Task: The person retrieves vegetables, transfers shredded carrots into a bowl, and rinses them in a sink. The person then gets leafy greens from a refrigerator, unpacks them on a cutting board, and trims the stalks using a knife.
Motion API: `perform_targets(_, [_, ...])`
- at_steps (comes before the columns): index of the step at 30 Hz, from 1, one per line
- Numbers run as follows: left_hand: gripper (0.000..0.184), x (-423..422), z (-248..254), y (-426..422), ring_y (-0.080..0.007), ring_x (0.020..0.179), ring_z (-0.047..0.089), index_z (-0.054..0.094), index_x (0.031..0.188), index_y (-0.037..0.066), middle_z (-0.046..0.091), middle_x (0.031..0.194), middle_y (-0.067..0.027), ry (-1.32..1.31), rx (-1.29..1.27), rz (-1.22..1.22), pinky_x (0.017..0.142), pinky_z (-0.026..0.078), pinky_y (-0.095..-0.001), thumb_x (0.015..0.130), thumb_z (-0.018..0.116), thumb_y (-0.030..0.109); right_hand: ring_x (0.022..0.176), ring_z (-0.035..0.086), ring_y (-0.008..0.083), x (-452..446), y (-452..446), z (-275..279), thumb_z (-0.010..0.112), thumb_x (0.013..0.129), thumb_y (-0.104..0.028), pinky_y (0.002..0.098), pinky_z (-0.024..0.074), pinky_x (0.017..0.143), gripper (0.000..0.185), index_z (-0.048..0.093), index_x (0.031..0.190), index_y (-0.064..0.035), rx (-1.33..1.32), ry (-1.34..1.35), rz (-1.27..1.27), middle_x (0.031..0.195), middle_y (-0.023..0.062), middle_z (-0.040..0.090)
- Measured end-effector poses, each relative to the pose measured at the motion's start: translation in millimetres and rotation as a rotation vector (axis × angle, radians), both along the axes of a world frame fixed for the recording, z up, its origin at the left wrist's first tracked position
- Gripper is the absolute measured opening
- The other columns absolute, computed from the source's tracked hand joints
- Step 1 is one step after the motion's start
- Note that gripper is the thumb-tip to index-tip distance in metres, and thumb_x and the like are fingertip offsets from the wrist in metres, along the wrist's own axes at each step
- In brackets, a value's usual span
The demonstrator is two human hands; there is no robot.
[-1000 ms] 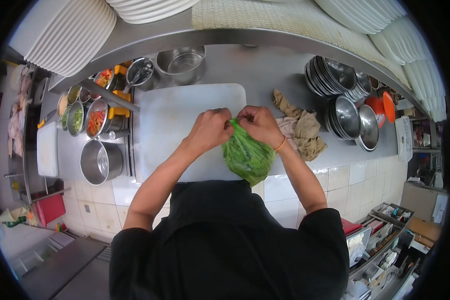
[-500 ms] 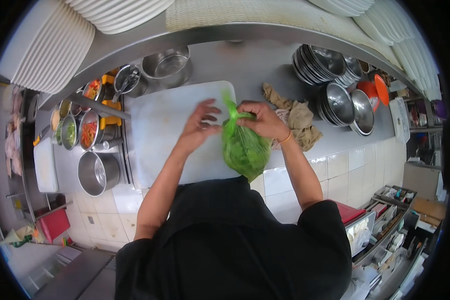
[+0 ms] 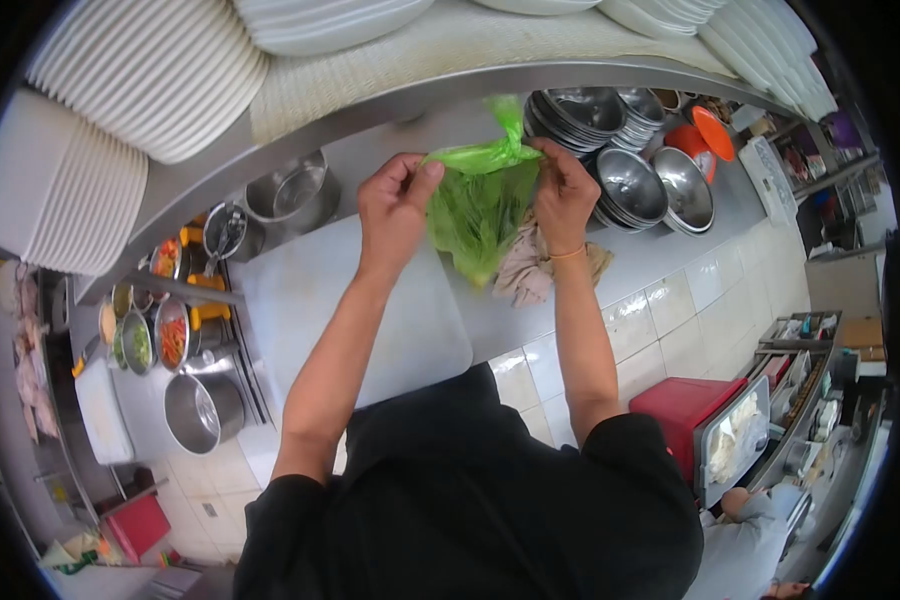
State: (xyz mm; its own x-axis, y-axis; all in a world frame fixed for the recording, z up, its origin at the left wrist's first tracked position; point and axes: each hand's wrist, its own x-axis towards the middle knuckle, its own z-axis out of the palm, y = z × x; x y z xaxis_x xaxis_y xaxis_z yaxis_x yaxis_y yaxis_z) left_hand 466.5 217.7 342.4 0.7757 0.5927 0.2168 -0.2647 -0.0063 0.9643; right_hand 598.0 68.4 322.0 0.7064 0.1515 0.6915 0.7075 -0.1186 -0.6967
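A thin green plastic bag (image 3: 482, 215) with leafy greens inside hangs between my two hands, its neck twisted or knotted at the top. My left hand (image 3: 395, 205) pinches the bag's left top corner between thumb and fingers. On the other side my right hand (image 3: 564, 195), with an orange band at the wrist, grips the right top corner. The bag is above the far right part of the white cutting board (image 3: 360, 310) and the steel counter. Crumpled beige cloths (image 3: 526, 272) lie just behind and below my right hand.
Steel bowls (image 3: 630, 187) are stacked at the right beside an orange container (image 3: 712, 134). Pots (image 3: 204, 412) and tubs of cut vegetables (image 3: 173, 338) stand at the left. A shelf with white plates (image 3: 160, 75) overhangs the counter. Another person in grey (image 3: 745, 545) is at the lower right.
My left hand let go of the bag's neck, then took hold of its left corner. Both hands have moved farther forward with the bag, which is now spread wide. The view has turned.
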Motion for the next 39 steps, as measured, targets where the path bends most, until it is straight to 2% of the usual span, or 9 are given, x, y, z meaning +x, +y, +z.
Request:
perform_targets(7, [0.013, -44, -80, -58, -0.0183, 0.070, 0.057, 0.060, 0.091, 0.000, 0.061, 0.084, -0.0096, 0.144, 0.359, 0.128, 0.067, 0.047, -0.0305, 0.084, 0.067, 0.008, 0.076, 0.063, 0.0261, 15, 1, -28, 0.055, 0.089, -0.006, 0.0335, 0.0471, 0.068, 0.013, 0.064, 0.098, -0.0017, -0.075, -0.001, -0.264, 0.088, 0.0158, 0.064])
perform_targets(12, [0.018, -89, -150, -73, -0.0297, 0.077, 0.064, 0.061, 0.092, 0.000, 0.064, 0.091, -0.0165, 0.423, 0.579, -0.207, 0.070, 0.049, -0.0333, 0.080, 0.069, 0.012, 0.074, 0.060, 0.0187, -78, -23, -112, 0.065, 0.088, -0.027, 0.0301, 0.0476, 0.066, 0.033, 0.062, 0.107, -0.0006, -0.108, 0.783, -0.037, 0.086, 0.0096, 0.064])
perform_targets(15, [0.021, -96, -116, -54, -0.0261, 0.075, 0.065, 0.061, 0.093, -0.002, 0.065, 0.091, -0.0145, 0.549, 0.273, -0.142, 0.069, 0.049, -0.0333, 0.084, 0.064, 0.016, 0.083, 0.057, 0.0105, -132, -38, -129, 0.068, 0.088, -0.026, 0.0236, 0.0478, 0.062, 0.043, 0.056, 0.121, -0.0011, -0.303, 0.863, 0.387, 0.103, 0.0061, 0.060])
perform_targets(19, [0.021, -68, -112, -29, -0.0177, 0.065, 0.060, 0.062, 0.097, -0.002, 0.060, 0.076, -0.0072, 0.259, -0.526, 0.152, 0.059, 0.048, -0.0305, 0.089, 0.058, 0.017, 0.076, 0.059, 0.0114, -153, -11, -116, 0.071, 0.083, -0.016, 0.0238, 0.0487, 0.069, 0.043, 0.058, 0.121, 0.0002, 0.049, 0.882, 0.264, 0.091, 0.0044, 0.064])
perform_targets(25, [0.019, -41, -133, -9, -0.0156, 0.065, 0.060, 0.061, 0.101, 0.001, 0.063, 0.082, -0.0085, 0.543, -0.348, -0.282, 0.058, 0.052, -0.0308, 0.091, 0.058, 0.016, 0.069, 0.056, 0.0077, -114, 6, -176, 0.066, 0.080, -0.001, 0.0207, 0.0456, 0.060, 0.021, 0.065, 0.101, -0.0006, 0.030, 0.849, 0.365, 0.083, -0.0014, 0.063])
perform_targets(29, [0.006, -58, -158, 19, -0.0094, 0.055, 0.051, 0.062, 0.086, 0.002, 0.057, 0.067, -0.0023, 0.283, -0.575, -0.026, 0.052, 0.042, -0.0253, 0.087, 0.065, 0.006, 0.065, 0.053, 0.0057, -96, -61, -159, 0.062, 0.078, 0.006, 0.0215, 0.0430, 0.058, 0.009, 0.062, 0.077, -0.0026, -0.079, 0.889, 0.182, 0.075, -0.0025, 0.061])
perform_targets(35, [0.009, -93, -148, 5, -0.0091, 0.056, 0.048, 0.059, 0.082, 0.002, 0.052, 0.061, -0.0007, 0.400, -0.214, -0.211, 0.056, 0.043, -0.0248, 0.078, 0.060, -0.005, 0.072, 0.052, 0.0086, -94, -103, -140, 0.064, 0.078, 0.002, 0.0230, 0.0428, 0.066, 0.010, 0.058, 0.085, -0.0011, 0.336, 0.803, -0.148, 0.080, 0.0012, 0.059])
perform_targets(36, [0.017, -102, -156, 1, -0.0167, 0.066, 0.055, 0.060, 0.089, 0.003, 0.057, 0.072, -0.0053, 0.546, 0.117, -0.279, 0.063, 0.046, -0.0291, 0.072, 0.061, -0.002, 0.073, 0.051, 0.0090, -96, -103, -138, 0.063, 0.079, 0.001, 0.0229, 0.0424, 0.067, 0.011, 0.057, 0.088, -0.0011, 0.399, 0.762, -0.200, 0.081, 0.0014, 0.059])
perform_targets(39, [0.028, -99, -97, -35, -0.0265, 0.085, 0.058, 0.060, 0.097, 0.004, 0.061, 0.093, -0.0107, 0.323, 0.681, 0.150, 0.073, 0.049, -0.0349, 0.070, 0.068, 0.008, 0.075, 0.050, 0.0105, -108, -98, -116, 0.061, 0.082, -0.002, 0.0239, 0.0417, 0.069, 0.015, 0.055, 0.096, -0.0012, 0.486, 0.789, -0.342, 0.084, 0.0023, 0.057])
